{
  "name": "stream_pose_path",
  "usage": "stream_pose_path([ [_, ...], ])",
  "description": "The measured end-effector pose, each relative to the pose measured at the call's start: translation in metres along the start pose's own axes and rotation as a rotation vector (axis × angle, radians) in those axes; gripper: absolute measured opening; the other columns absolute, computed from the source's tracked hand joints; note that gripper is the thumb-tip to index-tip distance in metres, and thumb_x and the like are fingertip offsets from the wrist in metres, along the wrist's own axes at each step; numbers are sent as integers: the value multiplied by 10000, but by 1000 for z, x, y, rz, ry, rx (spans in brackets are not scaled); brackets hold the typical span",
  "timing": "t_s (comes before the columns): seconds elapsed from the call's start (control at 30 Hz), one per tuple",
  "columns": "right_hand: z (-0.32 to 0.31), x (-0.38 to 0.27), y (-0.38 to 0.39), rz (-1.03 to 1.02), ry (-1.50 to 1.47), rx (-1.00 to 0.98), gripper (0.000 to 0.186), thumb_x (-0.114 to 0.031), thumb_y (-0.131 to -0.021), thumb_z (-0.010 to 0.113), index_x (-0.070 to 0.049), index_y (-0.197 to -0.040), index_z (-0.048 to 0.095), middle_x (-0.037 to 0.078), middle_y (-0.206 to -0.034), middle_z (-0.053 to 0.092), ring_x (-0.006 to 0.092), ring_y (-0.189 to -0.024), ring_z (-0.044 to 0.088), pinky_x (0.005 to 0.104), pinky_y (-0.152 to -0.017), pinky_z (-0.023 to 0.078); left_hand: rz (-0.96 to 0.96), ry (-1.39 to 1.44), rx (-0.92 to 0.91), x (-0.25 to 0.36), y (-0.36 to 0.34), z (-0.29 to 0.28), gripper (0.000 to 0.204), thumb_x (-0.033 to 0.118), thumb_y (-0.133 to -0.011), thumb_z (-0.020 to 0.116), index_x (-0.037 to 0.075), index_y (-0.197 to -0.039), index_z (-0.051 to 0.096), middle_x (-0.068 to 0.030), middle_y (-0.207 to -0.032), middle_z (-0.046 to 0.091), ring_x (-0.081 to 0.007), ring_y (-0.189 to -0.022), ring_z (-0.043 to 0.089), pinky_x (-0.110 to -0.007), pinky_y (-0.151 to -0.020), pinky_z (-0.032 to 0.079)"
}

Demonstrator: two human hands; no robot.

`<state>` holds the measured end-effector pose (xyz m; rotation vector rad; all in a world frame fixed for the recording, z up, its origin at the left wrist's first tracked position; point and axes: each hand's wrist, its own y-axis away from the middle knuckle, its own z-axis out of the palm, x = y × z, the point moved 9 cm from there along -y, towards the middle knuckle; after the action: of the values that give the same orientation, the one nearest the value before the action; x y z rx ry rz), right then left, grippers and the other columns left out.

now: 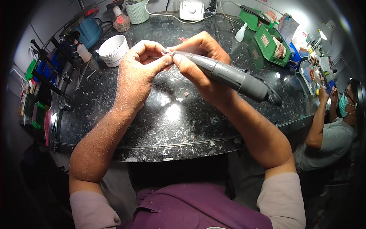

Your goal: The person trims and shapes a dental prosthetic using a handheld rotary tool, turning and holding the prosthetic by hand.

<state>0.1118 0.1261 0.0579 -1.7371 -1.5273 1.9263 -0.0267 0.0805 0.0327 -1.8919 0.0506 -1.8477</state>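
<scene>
Purple apron (198, 210) nearest, below the black, white-flecked table (183, 133). Grey grinder (230, 76): thick, pen-shaped, dark ribbed tail, held slantwise above the table, nose up-left. Right hand (211, 89) grasps it pen-fashion near the nose. Left hand (133, 76), coated in pale flecks, arched, thumb and forefinger pinching a small piece (167, 51) at the nose; piece's shape unclear. Elbows bent outward.

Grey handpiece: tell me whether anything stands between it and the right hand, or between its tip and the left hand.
Nothing visible does: the right hand holds the grey handpiece, and its tip is right at the left hand. Whether they touch, I cannot tell.
</scene>
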Motion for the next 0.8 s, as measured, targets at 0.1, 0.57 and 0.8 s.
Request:
stream_pose_path([
  [0.1,-4,1,1,23,-82,69,225,-156,-864,729,-21,-978,591,91,-880,677,121,-822,664,275,-755,542,-12,3,-9,0,0,1,188,44,-842,749,5,-962,610,-76,-933,691,-116,-871,663,-249,-813,549],
  [0.57,-6,4,-5,79,-327,140,309,-201,-946,660,1,-1144,534,102,-911,708,157,-906,672,282,-841,520,39,65,26,2,1,-2,190,27,-850,736,28,-979,596,-70,-940,694,-117,-900,663,-252,-822,537],
  [0.8,-6,6,-5,167,-101,58,292,-18,-870,706,-14,-1117,551,91,-909,674,144,-828,689,265,-778,564,-24,213,25,-14,-3,-8,183,129,-907,688,14,-1045,719,-76,-1002,719,-124,-946,652,-257,-899,482],
])
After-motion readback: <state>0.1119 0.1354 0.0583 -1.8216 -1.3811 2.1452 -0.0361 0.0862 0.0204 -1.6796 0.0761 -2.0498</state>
